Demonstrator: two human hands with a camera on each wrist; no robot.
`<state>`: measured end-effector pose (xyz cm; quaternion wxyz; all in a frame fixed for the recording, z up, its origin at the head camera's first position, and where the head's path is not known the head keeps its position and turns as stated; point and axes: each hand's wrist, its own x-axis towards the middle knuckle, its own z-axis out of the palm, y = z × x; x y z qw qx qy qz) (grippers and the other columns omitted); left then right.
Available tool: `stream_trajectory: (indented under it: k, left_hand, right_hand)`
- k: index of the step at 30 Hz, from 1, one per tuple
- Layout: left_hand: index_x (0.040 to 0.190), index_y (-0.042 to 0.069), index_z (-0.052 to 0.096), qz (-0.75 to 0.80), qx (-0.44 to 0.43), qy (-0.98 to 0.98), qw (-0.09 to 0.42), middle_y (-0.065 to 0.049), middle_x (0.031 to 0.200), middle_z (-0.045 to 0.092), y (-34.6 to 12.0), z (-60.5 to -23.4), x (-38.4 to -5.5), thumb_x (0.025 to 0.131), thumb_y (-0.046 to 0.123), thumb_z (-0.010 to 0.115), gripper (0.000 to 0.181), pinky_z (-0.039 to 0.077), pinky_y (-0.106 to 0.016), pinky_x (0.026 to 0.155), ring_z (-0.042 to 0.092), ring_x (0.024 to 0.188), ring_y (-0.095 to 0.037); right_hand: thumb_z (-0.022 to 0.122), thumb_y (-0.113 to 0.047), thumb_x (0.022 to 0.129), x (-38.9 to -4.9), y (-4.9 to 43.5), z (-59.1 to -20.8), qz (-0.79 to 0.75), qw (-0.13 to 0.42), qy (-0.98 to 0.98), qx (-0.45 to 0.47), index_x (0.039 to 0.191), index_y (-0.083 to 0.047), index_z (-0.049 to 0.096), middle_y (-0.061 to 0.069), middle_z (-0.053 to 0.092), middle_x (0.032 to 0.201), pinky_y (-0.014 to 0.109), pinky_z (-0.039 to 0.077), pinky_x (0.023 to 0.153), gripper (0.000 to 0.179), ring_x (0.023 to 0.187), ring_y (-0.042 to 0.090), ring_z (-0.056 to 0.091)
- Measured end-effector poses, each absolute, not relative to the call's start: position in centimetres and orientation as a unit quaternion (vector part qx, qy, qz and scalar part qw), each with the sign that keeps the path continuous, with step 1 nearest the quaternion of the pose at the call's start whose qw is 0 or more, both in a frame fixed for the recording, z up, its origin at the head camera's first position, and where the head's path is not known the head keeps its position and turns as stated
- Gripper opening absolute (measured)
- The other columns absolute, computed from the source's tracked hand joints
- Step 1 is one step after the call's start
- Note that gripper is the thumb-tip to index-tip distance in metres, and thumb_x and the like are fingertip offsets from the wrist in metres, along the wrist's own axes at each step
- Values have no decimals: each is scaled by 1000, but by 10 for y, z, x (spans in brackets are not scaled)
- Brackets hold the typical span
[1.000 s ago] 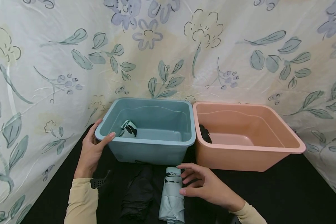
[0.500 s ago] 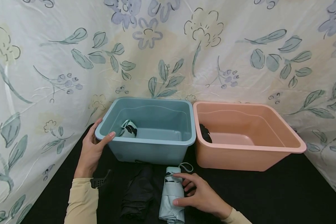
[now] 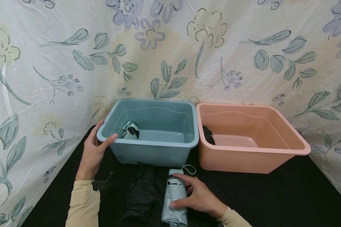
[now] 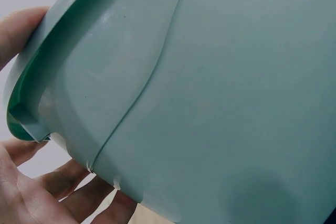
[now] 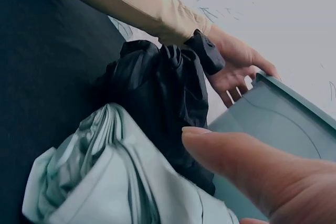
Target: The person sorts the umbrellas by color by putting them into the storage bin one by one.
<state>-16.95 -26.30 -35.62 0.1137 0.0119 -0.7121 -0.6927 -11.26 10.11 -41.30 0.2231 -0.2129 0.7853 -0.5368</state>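
My left hand (image 3: 92, 154) grips the front left corner of a blue plastic bin (image 3: 152, 154), thumb over the rim and fingers under it. In the left wrist view those fingers lie along the outer wall of the bin (image 4: 210, 103). On the black cloth lies a folded pale blue umbrella (image 3: 171, 192) with a wrist loop at its far end. My right hand (image 3: 197, 195) is over its right side, index finger and thumb spread apart above the fabric. In the right wrist view the thumb (image 5: 231, 156) stretches out straight over the umbrella (image 5: 126, 177).
A folded black umbrella (image 3: 139, 195) lies left of the pale one. Inside the blue bin is another pale blue umbrella (image 3: 130, 131) with black print. A pink bin (image 3: 244, 157) stands at the right, with a dark bundle (image 3: 208, 135) inside. Floral fabric (image 3: 159, 47) hangs behind.
My right hand has moved left and a little down from the umbrella's far end, over its body, uncovering the wrist loop. The left hand has stayed on the blue bin.
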Motion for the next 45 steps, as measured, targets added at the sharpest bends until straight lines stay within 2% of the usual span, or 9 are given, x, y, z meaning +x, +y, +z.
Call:
stream_trajectory:
  k: [6, 11, 15, 23, 26, 31, 34, 38, 45]
  left_hand:
    - [162, 25, 26, -691, 13, -714, 114, -9, 162, 29, -263, -356, -169, 97, 18, 70, 79, 40, -16, 96, 35, 138, -26]
    - [162, 27, 27, -688, 17, -716, 113, -8, 161, 30, -262, -356, -168, 97, 20, 71, 79, 39, -20, 100, 36, 138, -25]
    - [162, 26, 27, -687, 15, -718, 115, -10, 162, 29, -263, -357, -168, 97, 21, 71, 79, 40, -19, 99, 36, 137, -25]
    - [162, 20, 25, -686, 11, -718, 118, -12, 161, 29, -264, -359, -169, 97, 21, 72, 81, 41, -15, 95, 36, 137, -28]
    - [162, 21, 25, -685, 13, -719, 116, -11, 162, 29, -264, -359, -169, 97, 21, 71, 80, 40, -20, 101, 36, 138, -28]
    - [162, 25, 26, -687, 16, -718, 111, -8, 162, 29, -263, -358, -169, 97, 20, 71, 79, 32, -41, 114, 35, 139, -28]
    - [162, 25, 26, -689, 14, -716, 113, -9, 162, 30, -263, -358, -170, 97, 20, 72, 79, 35, -33, 111, 35, 139, -27]
    - [162, 24, 26, -689, 9, -715, 118, -11, 162, 29, -263, -359, -170, 97, 20, 72, 80, 41, -16, 97, 36, 139, -28]
    - [162, 25, 26, -689, 10, -715, 120, -11, 162, 29, -261, -359, -171, 97, 20, 72, 80, 41, -15, 95, 36, 139, -27]
  right_hand:
    - [90, -32, 77, -108, 89, -407, -519, 193, 810, -195, 146, -15, 56, 9, 58, 113, 31, 48, 71, 79, 87, 22, 54]
    - [93, -39, 71, -105, 80, -407, -473, 166, 848, -173, 144, -19, 59, 12, 52, 116, 38, 43, 74, 83, 93, 23, 44]
    - [93, -45, 67, -104, 76, -409, -440, 158, 868, -164, 144, -21, 58, 16, 50, 114, 44, 43, 74, 88, 94, 25, 44]
    - [94, -38, 67, -104, 74, -410, -450, 174, 861, -162, 144, -22, 56, 14, 52, 115, 45, 43, 73, 87, 97, 27, 46]
    - [94, -34, 69, -106, 74, -412, -460, 183, 853, -167, 144, -21, 55, 12, 55, 117, 47, 44, 76, 86, 100, 27, 49]
    - [93, -28, 69, -108, 73, -412, -479, 199, 838, -170, 145, -19, 52, 10, 57, 117, 48, 45, 82, 87, 101, 26, 53]
    - [93, -27, 69, -110, 74, -411, -480, 205, 836, -171, 145, -18, 52, 9, 57, 115, 47, 46, 81, 88, 100, 26, 53]
    - [93, -28, 67, -113, 76, -411, -489, 204, 828, -182, 144, -17, 52, 8, 58, 111, 46, 47, 78, 88, 96, 26, 53]
    - [91, -21, 73, -118, 84, -415, -554, 258, 768, -192, 148, -17, 48, 10, 57, 118, 41, 51, 76, 87, 94, 25, 58]
